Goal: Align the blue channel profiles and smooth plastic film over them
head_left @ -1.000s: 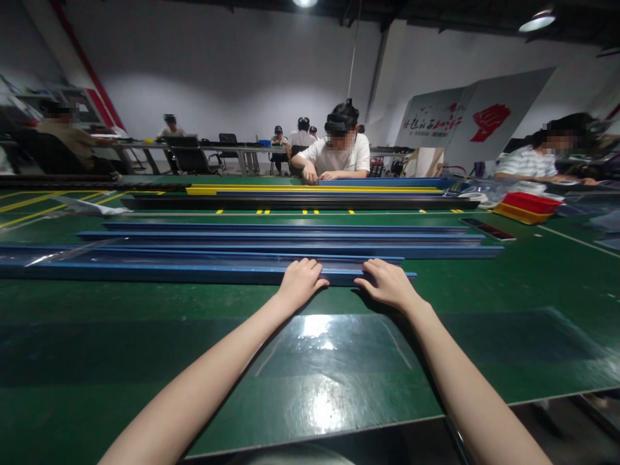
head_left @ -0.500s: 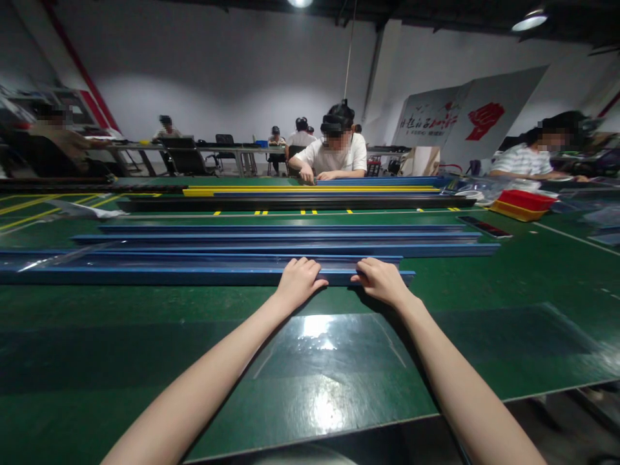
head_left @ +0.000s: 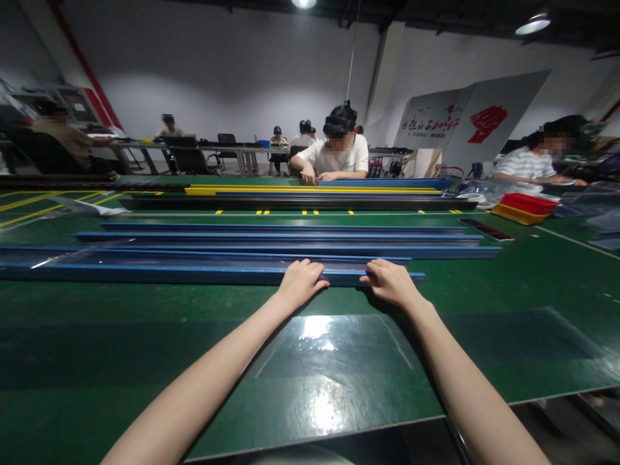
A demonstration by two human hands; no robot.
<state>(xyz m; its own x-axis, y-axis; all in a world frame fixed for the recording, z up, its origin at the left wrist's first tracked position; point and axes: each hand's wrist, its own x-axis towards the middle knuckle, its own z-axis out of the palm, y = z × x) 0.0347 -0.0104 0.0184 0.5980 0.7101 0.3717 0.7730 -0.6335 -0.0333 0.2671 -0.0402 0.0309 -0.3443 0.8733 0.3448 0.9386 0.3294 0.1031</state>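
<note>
A long blue channel strip lies across the green table in front of me, with clear film along its inside. My left hand is closed over its near edge, fingers inside the channel and thumb on the front. Close to the strip's right end, my right hand grips the same edge in a like way. Between me and the strip, a clear plastic sheet lies flat and reflects the ceiling light. Just behind are more blue strips, parallel to the one in my hands.
Farther back lie a black strip and yellow strips. At the right are a phone and a red bin on a yellow one. A co-worker sits across the table; another person works at the right.
The held blue strip has slid a little to the right. My right hand has moved right with it, while my left hand stays at nearly the same place.
</note>
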